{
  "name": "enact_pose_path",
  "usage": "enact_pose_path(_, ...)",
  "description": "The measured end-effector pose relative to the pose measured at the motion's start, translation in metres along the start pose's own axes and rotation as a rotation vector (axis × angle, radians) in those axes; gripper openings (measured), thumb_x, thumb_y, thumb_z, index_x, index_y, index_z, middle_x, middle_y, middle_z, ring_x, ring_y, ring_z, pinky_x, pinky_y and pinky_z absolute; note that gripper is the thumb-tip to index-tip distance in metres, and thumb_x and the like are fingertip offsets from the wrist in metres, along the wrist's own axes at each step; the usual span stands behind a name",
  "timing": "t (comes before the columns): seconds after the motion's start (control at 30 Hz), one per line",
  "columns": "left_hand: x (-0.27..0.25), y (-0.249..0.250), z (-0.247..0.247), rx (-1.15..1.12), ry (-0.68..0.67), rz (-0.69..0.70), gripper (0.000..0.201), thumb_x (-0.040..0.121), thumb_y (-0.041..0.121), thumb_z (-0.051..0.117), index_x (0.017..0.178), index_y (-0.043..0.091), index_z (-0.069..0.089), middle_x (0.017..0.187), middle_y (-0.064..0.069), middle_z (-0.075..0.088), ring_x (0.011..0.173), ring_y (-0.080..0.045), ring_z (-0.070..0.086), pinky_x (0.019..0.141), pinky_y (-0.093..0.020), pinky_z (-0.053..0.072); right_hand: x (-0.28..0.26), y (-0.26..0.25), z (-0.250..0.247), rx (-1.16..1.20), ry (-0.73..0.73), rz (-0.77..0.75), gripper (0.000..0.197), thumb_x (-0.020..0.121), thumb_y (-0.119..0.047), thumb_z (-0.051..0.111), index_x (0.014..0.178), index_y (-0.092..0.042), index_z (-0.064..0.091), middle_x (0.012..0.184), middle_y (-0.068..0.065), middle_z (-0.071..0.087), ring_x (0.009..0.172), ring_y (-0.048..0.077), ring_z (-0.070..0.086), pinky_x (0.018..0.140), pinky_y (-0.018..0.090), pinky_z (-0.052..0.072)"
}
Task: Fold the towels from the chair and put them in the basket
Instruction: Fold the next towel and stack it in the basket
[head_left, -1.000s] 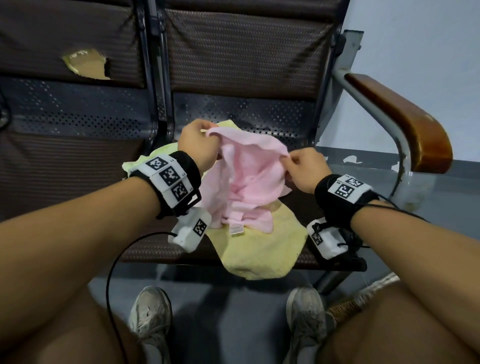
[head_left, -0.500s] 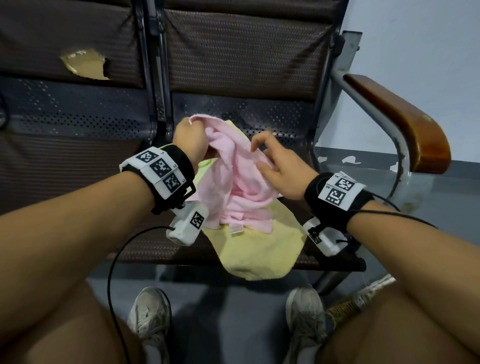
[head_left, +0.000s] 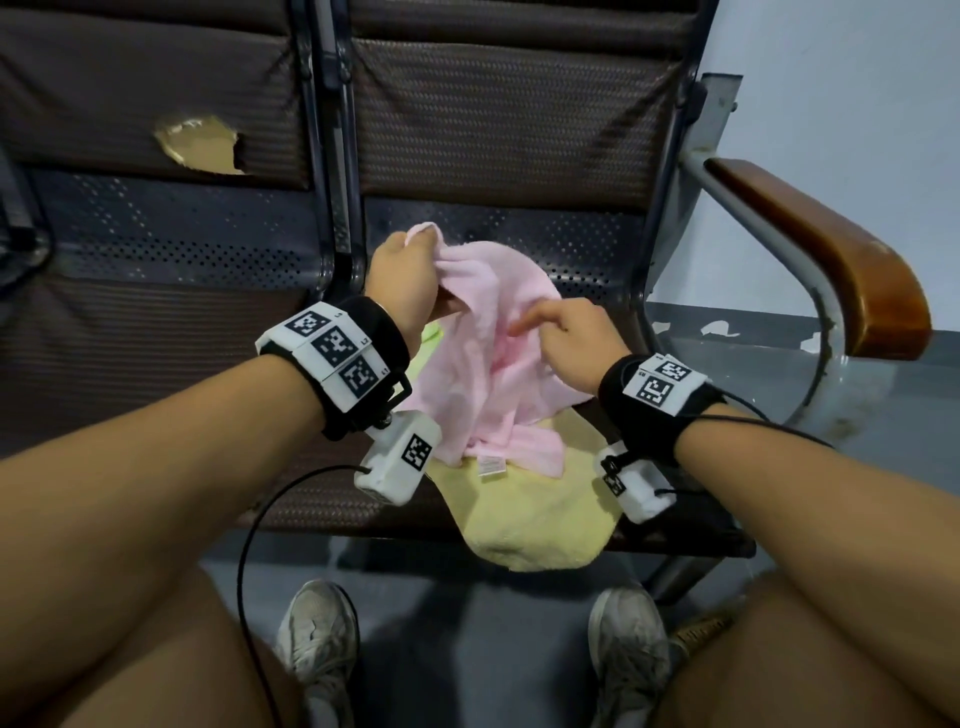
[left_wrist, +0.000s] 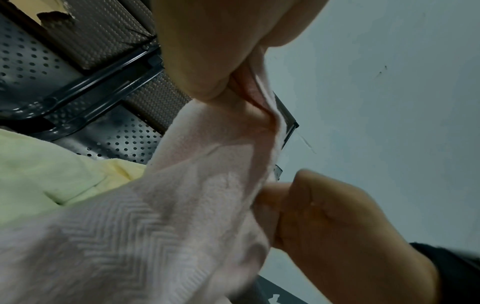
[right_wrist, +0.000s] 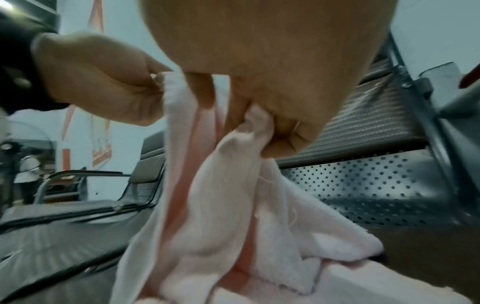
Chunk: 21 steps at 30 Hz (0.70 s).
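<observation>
A pink towel (head_left: 488, 364) hangs crumpled above the chair seat (head_left: 322, 499). My left hand (head_left: 402, 283) grips its upper corner, lifted toward the backrest. Lower down and to the right, my right hand (head_left: 563, 345) pinches a fold along the towel's edge; in the right wrist view the fingers (right_wrist: 272, 131) hold a bunched bit of pink towel (right_wrist: 228, 195). The left wrist view shows the pink towel (left_wrist: 155, 226) stretched between both hands. Under it a yellow towel (head_left: 524, 514) lies on the seat, its front end drooping over the seat's edge. No basket is in view.
A wooden armrest (head_left: 831, 249) curves at the right of the chair. The neighbouring seat on the left has a torn backrest pad (head_left: 200, 145). My knees and white shoes (head_left: 319, 639) are on the grey floor in front of the seat.
My right hand let go of the towel's right corner, opened, then came down left and pinched a fold lower on the towel. My left hand lifted its corner slightly higher.
</observation>
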<state>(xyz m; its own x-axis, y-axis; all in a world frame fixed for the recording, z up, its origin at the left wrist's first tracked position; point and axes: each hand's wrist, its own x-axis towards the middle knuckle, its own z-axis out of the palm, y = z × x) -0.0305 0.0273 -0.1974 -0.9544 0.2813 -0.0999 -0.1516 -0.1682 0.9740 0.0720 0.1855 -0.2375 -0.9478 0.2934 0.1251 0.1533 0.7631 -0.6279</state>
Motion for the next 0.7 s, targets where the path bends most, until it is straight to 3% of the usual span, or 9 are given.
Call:
enact_pose_path(0.03, -0.002, 0.002, 0.001, -0.025, -0.014, -0.004, 0.010, 0.095, 0.016, 0.048, 0.089, 0.011, 0.054, 0.097, -0.016, 0.061, 0.087, -0.029, 0.065, 0.068, -0.039, 0.058, 0.000, -0.006, 0.002, 0.049, -0.038, -0.001, 0.032, 0.091, -0.023, 0.043, 0.082, -0.024, 0.074, 0.102, 0.005, 0.074, 0.093, 0.027, 0.069, 0.086, 0.041, 0.056)
enact_pose_path(0.1, -0.006, 0.006, 0.002, -0.050, -0.064, 0.009, 0.011, 0.091, 0.011, 0.049, 0.092, 0.007, 0.059, 0.099, -0.021, 0.067, 0.089, -0.032, 0.067, 0.074, -0.044, 0.061, -0.006, -0.017, 0.012, -0.010, -0.231, 0.007, 0.049, 0.089, -0.061, 0.046, 0.064, -0.022, 0.060, 0.069, 0.002, 0.065, 0.066, 0.025, 0.064, 0.063, 0.036, 0.051)
enact_pose_path(0.17, -0.010, 0.007, 0.002, -0.036, -0.097, 0.030, 0.018, 0.083, 0.003, 0.052, 0.098, 0.000, 0.062, 0.107, -0.028, 0.068, 0.096, -0.037, 0.068, 0.082, -0.049, 0.060, -0.011, -0.021, 0.026, -0.110, -0.375, 0.019, 0.065, 0.077, -0.082, 0.048, 0.062, -0.020, 0.058, 0.060, -0.004, 0.060, 0.057, 0.015, 0.058, 0.057, 0.031, 0.044)
enact_pose_path(0.2, -0.011, 0.006, 0.001, -0.019, -0.089, 0.035, 0.021, 0.080, -0.002, 0.053, 0.100, -0.002, 0.061, 0.111, -0.030, 0.067, 0.101, -0.040, 0.068, 0.084, -0.050, 0.060, -0.010, -0.021, 0.032, -0.141, -0.389, 0.006, 0.061, 0.080, -0.078, 0.052, 0.061, -0.019, 0.057, 0.058, -0.003, 0.059, 0.056, 0.015, 0.057, 0.057, 0.030, 0.043)
enact_pose_path(0.27, -0.010, 0.003, -0.003, 0.065, -0.051, 0.051, 0.020, 0.078, -0.008, 0.056, 0.097, -0.004, 0.059, 0.109, -0.031, 0.067, 0.104, -0.043, 0.067, 0.084, -0.054, 0.059, -0.004, -0.020, 0.031, -0.201, -0.325, -0.002, 0.049, 0.094, -0.051, 0.055, 0.057, -0.021, 0.048, 0.054, -0.001, 0.051, 0.056, 0.021, 0.053, 0.054, 0.028, 0.036)
enact_pose_path(0.37, 0.001, -0.002, -0.019, 0.192, 0.056, 0.004, 0.009, 0.081, -0.009, 0.056, 0.081, 0.000, 0.058, 0.095, -0.025, 0.067, 0.087, -0.036, 0.071, 0.069, -0.044, 0.063, 0.006, -0.014, 0.012, -0.174, -0.058, 0.061, 0.034, 0.097, -0.025, 0.050, 0.066, -0.014, 0.058, 0.067, 0.009, 0.063, 0.071, 0.033, 0.063, 0.064, 0.034, 0.050)
enact_pose_path(0.47, 0.008, -0.008, -0.036, 0.277, 0.086, -0.118, 0.013, 0.095, 0.004, 0.055, 0.096, 0.000, 0.067, 0.091, -0.020, 0.071, 0.067, -0.028, 0.073, 0.053, -0.029, 0.059, 0.006, -0.005, -0.010, -0.013, 0.207, 0.072, 0.028, 0.095, -0.020, 0.048, 0.086, -0.011, 0.073, 0.082, 0.012, 0.073, 0.079, 0.032, 0.067, 0.074, 0.037, 0.054)
enact_pose_path(0.6, 0.006, -0.012, -0.034, 0.336, 0.057, -0.201, 0.016, 0.097, 0.022, 0.054, 0.101, 0.012, 0.066, 0.086, -0.009, 0.070, 0.058, -0.019, 0.070, 0.043, -0.021, 0.052, 0.009, -0.005, -0.020, 0.067, 0.325, -0.010, 0.024, 0.096, -0.018, 0.048, 0.080, -0.014, 0.066, 0.069, -0.001, 0.060, 0.066, 0.017, 0.054, 0.062, 0.029, 0.038)
enact_pose_path(0.7, 0.011, -0.008, -0.031, 0.327, 0.097, -0.210, 0.024, 0.095, 0.007, 0.041, 0.107, 0.002, 0.061, 0.080, -0.014, 0.067, 0.053, -0.021, 0.066, 0.044, -0.024, 0.053, 0.007, -0.002, -0.020, 0.032, 0.287, -0.097, 0.026, 0.097, -0.021, 0.051, 0.074, -0.010, 0.057, 0.069, 0.006, 0.056, 0.067, 0.022, 0.051, 0.064, 0.037, 0.037)
